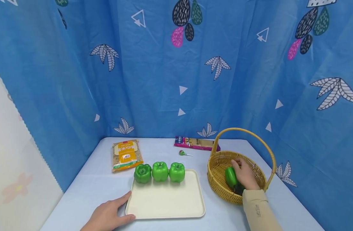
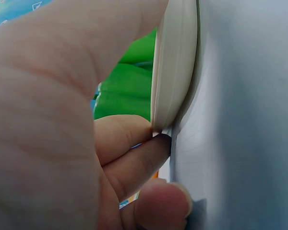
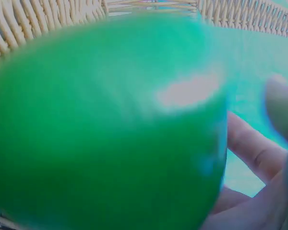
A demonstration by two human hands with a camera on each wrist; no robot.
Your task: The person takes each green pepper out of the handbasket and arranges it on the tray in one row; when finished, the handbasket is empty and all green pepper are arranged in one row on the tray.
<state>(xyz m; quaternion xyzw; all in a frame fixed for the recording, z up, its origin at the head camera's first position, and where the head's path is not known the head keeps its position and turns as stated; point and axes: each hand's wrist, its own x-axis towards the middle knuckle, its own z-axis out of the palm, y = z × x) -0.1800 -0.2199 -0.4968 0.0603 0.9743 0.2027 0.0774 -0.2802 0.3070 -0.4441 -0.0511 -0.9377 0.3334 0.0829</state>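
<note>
My left hand (image 1: 110, 213) lies at the left end of a cream tray (image 1: 165, 205), thumb and fingers spread and touching its rim. In the left wrist view, fingertips (image 2: 127, 136) meet the tray's edge (image 2: 175, 62). Three green bell peppers stand in a row along the tray's back: a darker one (image 1: 142, 173) and two brighter ones (image 1: 160, 171) (image 1: 176, 172). My right hand (image 1: 245, 175) reaches into a wicker basket (image 1: 219, 189) beside another green bell pepper (image 1: 230, 177). That pepper (image 3: 105, 124) fills much of the right wrist view, partly hiding the fingers; the visible thumb is apart from it.
A yellow-orange food packet (image 1: 126, 155) lies behind the tray at the left. A lollipop (image 1: 184, 153) and a long purple packet (image 1: 195, 143) lie at the back. The basket's tall handle (image 1: 243, 129) arches over it. Blue patterned curtain (image 1: 165, 70) encloses the table.
</note>
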